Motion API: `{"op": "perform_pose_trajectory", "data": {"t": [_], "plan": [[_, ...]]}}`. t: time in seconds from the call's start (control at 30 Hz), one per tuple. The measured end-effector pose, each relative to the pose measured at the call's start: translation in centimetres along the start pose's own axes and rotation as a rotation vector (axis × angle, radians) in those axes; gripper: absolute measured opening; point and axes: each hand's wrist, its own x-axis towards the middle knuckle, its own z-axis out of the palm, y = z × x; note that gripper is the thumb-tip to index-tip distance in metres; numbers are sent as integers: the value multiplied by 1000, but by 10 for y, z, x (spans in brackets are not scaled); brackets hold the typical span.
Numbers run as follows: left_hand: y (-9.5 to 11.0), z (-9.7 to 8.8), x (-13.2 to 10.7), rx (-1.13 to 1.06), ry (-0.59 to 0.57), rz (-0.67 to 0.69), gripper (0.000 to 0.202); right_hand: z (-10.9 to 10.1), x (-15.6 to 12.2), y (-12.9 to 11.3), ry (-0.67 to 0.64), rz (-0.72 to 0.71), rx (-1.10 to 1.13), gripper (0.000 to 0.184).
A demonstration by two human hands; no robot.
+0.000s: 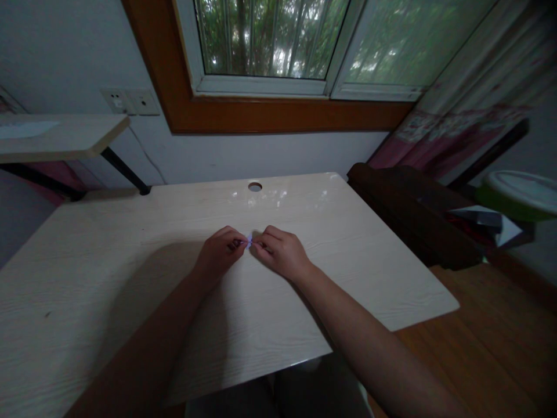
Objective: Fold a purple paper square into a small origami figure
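My left hand [220, 251] and my right hand [282, 252] rest together on the middle of a pale wooden desk [130, 273]. Both have their fingers curled into a pinch, and the fingertips meet on a tiny pale bluish-purple object [249, 243] held between them. The object is too small to name. Both forearms stretch from the bottom of the view up to the hands.
A round cable hole [255, 186] sits near the desk's far edge. A shelf [61, 136] juts out at the left under wall sockets [129, 101]. Dark furniture [409, 209] and a curtain [470, 110] stand to the right, with a window [304, 40] above.
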Motion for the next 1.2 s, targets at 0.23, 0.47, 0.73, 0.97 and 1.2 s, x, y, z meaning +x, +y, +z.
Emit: {"op": "perform_pose_trajectory", "data": {"t": [0.23,0.47,0.73,0.97,1.2], "plan": [[-2,-1,0,-25,-2,2,8,1,-1,2,3,17,56,18],[2,-2,1,-66,-7,-16,9,2,0,3,16,28,116,15],[1,3,-1,-131,-37,-4,28,2,0,4,21,-3,149,15],[-7,7,-3,-174,-56,22,39,0,0,4,25,-1,166,16],[-5,7,-1,-169,-60,-7,36,1,0,4,74,29,213,15]]}}
